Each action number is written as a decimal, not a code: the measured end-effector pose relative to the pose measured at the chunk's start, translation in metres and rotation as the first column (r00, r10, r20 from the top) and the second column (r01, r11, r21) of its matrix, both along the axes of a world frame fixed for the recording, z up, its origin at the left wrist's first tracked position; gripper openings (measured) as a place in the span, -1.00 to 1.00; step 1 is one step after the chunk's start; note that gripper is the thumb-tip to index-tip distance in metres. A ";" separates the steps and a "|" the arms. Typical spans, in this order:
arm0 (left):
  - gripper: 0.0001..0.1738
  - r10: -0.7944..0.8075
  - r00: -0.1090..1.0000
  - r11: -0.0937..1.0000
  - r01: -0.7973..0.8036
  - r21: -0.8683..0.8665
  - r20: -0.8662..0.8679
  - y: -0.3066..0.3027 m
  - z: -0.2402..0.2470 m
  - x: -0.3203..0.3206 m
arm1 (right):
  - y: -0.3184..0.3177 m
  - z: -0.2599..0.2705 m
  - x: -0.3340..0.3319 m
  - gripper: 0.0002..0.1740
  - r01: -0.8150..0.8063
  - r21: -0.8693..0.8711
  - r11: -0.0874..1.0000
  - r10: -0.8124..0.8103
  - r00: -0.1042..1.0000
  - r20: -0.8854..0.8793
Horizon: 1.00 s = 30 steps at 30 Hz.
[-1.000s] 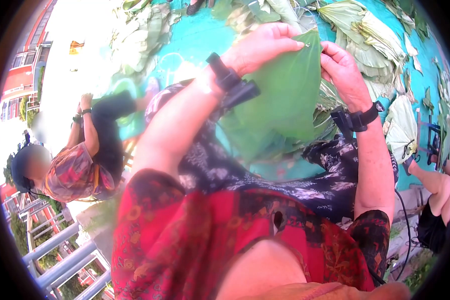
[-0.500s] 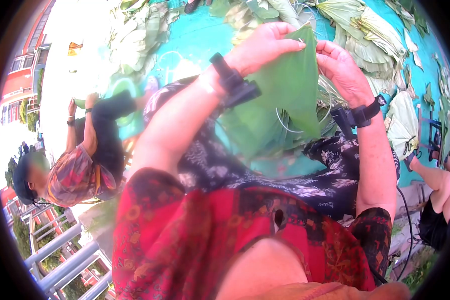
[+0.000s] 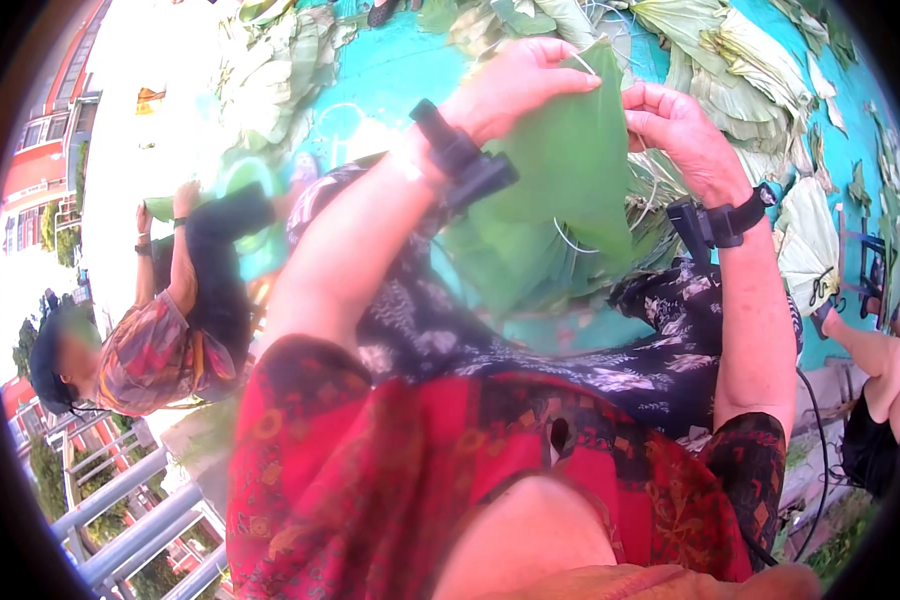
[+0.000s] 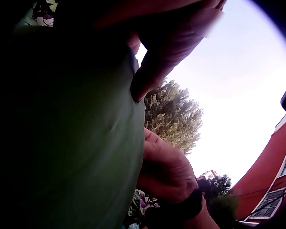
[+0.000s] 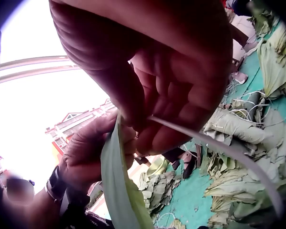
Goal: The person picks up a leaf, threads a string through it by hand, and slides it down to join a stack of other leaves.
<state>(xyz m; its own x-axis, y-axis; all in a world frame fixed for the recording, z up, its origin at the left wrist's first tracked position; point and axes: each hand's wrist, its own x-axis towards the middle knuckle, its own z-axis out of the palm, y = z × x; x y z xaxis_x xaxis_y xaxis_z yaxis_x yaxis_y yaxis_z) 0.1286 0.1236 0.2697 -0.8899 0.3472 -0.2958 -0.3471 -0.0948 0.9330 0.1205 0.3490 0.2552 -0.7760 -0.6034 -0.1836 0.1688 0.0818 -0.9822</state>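
I hold a large green leaf upright in front of me over my lap. My left hand pinches its top corner between thumb and fingers. My right hand is just right of that corner, fingers curled and pinching a thin pale strip that loops down across the leaf. The left wrist view shows the left hand on the dark leaf, with the right hand behind it. In the right wrist view the strip comes out between the right hand's fingers beside the leaf edge.
Heaps of pale green leaves lie on a teal floor ahead and to the right. Another person sits at the left, also handling a leaf. A metal railing runs at the lower left; someone's leg is at the right.
Both hands and the leaf have risen slightly. A loop of the pale strip now hangs across the leaf's lower part. The person at the left has shifted their arms.
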 end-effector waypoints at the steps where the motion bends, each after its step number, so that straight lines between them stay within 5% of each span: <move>1: -0.78 -0.008 1.000 1.000 0.008 0.006 0.012 -0.001 0.001 0.000 | 0.001 -0.002 -0.002 -0.83 -0.008 0.032 0.999 0.009 1.000 -0.021; 7: -0.78 -0.061 0.998 0.998 0.061 -0.014 0.010 0.005 -0.005 0.000 | -0.002 -0.001 -0.006 -0.82 -0.034 0.083 0.996 0.040 0.997 -0.065; 10: -0.79 -0.062 0.998 0.997 0.061 -0.048 -0.016 0.005 -0.007 0.000 | -0.004 0.003 -0.006 -0.79 0.117 0.129 0.985 -0.103 0.988 -0.111; 12: -0.79 -0.078 0.997 0.992 0.075 -0.100 -0.023 0.003 -0.007 -0.001 | -0.009 0.005 -0.006 -0.78 0.276 0.031 0.961 -0.252 0.913 -0.322; 13: -0.79 -0.064 0.997 0.991 0.060 -0.118 -0.031 0.004 -0.007 0.001 | -0.011 0.006 -0.006 -0.77 0.345 -0.028 0.938 -0.325 0.851 -0.414; 16: -0.78 -0.070 0.980 0.974 0.028 -0.223 -0.186 0.007 -0.002 0.006 | -0.017 0.014 -0.003 -0.74 0.317 0.116 0.941 -0.103 0.596 -0.796; 17: -0.79 -0.113 0.943 0.958 0.018 -0.288 -0.315 0.007 -0.002 0.009 | -0.021 0.010 -0.004 -0.73 0.382 0.101 0.919 0.000 0.254 -0.967; 19: -0.80 -0.141 0.933 0.948 0.031 -0.317 -0.330 0.009 -0.002 0.009 | -0.023 0.010 -0.001 -0.71 0.360 0.159 0.919 0.049 0.298 -0.953; 21: -0.80 -0.108 0.990 0.966 0.082 -0.245 -0.094 0.011 -0.009 0.006 | -0.024 0.011 0.007 -0.66 0.331 0.223 0.917 0.097 0.356 -0.929; 25: -0.79 -0.164 0.970 0.913 0.081 -0.399 -0.177 0.016 -0.007 0.012 | -0.037 0.031 0.014 -0.84 0.280 0.218 0.935 0.077 0.441 -0.894; 30: -0.77 -0.157 0.983 0.914 0.105 -0.393 -0.101 0.017 -0.006 0.014 | -0.027 0.020 0.008 -0.88 0.136 0.177 0.975 0.089 0.491 -0.867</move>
